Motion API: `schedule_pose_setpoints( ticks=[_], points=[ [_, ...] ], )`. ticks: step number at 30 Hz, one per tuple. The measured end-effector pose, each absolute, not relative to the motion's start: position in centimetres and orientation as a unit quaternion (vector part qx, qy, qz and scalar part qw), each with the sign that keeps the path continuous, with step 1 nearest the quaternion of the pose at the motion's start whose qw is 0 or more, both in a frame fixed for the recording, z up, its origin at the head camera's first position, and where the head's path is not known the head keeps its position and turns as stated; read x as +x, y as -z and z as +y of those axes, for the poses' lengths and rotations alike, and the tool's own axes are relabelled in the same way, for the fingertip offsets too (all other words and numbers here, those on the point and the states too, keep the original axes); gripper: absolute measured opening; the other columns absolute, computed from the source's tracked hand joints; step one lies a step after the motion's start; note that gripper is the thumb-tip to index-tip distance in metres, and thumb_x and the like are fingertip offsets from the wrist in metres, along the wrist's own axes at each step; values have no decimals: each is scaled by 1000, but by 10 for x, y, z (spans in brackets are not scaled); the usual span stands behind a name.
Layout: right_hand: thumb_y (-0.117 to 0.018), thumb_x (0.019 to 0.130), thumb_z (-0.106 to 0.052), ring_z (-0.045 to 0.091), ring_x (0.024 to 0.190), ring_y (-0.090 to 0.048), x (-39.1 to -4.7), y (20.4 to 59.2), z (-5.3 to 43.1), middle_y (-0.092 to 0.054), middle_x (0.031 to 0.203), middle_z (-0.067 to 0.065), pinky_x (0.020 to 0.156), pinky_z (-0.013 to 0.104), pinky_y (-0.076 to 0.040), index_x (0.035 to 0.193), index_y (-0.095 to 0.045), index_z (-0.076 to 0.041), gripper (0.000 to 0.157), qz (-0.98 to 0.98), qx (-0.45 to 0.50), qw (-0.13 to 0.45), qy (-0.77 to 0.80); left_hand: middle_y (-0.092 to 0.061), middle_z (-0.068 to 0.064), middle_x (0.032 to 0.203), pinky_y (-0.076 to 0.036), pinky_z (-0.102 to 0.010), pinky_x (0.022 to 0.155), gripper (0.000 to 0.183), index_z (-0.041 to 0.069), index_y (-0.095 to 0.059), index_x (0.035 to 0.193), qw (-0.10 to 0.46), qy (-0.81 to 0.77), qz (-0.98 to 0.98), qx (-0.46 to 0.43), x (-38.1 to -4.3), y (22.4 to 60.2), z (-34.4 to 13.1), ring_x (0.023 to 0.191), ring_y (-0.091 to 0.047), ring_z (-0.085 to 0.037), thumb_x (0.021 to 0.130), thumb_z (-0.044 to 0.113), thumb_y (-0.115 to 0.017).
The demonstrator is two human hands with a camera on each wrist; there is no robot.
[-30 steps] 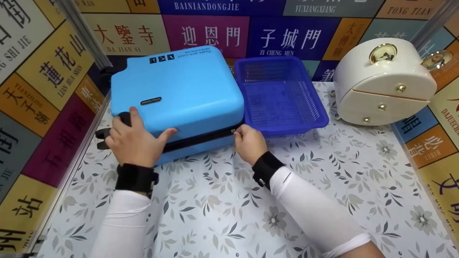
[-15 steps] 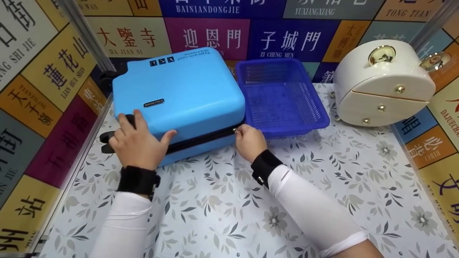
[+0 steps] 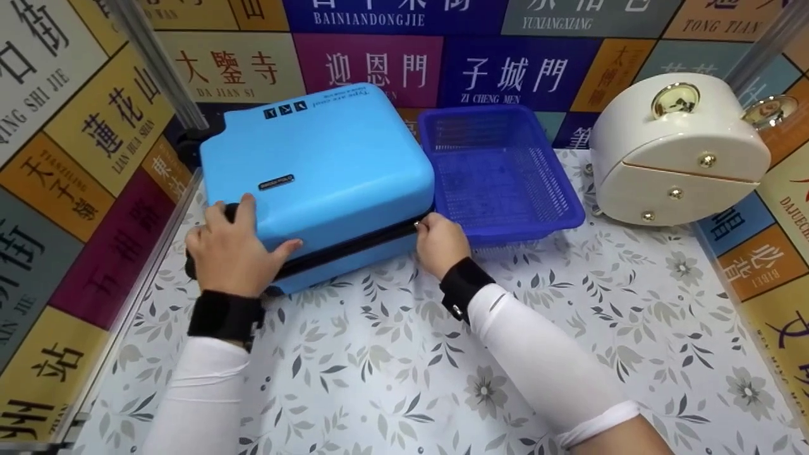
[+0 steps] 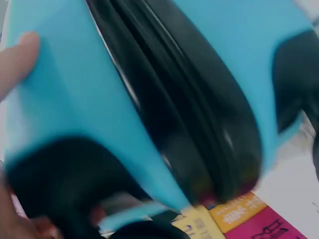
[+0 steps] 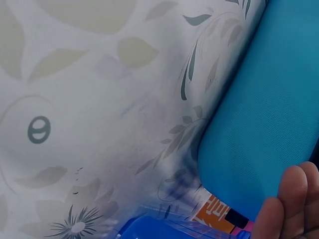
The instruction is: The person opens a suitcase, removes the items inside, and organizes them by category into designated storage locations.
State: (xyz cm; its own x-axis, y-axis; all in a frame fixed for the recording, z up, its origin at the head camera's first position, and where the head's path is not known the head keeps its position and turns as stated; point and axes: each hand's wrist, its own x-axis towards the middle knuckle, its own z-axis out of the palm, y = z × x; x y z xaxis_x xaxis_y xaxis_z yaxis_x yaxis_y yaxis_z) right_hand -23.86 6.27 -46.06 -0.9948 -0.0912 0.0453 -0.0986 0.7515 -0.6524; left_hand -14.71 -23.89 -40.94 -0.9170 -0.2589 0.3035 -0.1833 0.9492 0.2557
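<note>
A light blue suitcase (image 3: 322, 164) lies flat at the left back, with a black zipper band (image 3: 354, 243) along its near side. At its near left corner my left hand (image 3: 234, 253) grips around a black wheel, thumb against the side. The left wrist view shows that wheel (image 4: 75, 179) close up, with fingertips (image 4: 45, 226) behind it and the band blurred. At the near right corner my right hand (image 3: 442, 246) pinches the small metal zipper pull (image 3: 418, 224). In the right wrist view the curled fingers (image 5: 294, 199) show beside the suitcase, the pull hidden.
A blue plastic basket (image 3: 505, 234) stands right beside the suitcase. Farther right is a white rounded case (image 3: 682, 158) with gold knobs. Printed wall panels (image 3: 379, 63) close off the back and sides. A floral cloth (image 3: 379, 379) covers the table.
My left hand has shifted slightly left, covering the wheel that showed beside it. My right hand still pinches the zipper pull at nearly the same spot. The head view has shifted a little.
</note>
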Motion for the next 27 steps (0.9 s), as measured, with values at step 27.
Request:
schedule_pose_setpoints(
  ticks=[27],
  points=[
    [-56,107,-19,33,87,-73,-238,463,45,-78,97,12,83,47,-57,100,-70,-7,20,-941,72,-12,-330,-41,-39,146,-59,-57,69,107,6,-36,161,163,94,-978,90,-145,411,-221,78,-65,-47,85,71,-74]
  ],
)
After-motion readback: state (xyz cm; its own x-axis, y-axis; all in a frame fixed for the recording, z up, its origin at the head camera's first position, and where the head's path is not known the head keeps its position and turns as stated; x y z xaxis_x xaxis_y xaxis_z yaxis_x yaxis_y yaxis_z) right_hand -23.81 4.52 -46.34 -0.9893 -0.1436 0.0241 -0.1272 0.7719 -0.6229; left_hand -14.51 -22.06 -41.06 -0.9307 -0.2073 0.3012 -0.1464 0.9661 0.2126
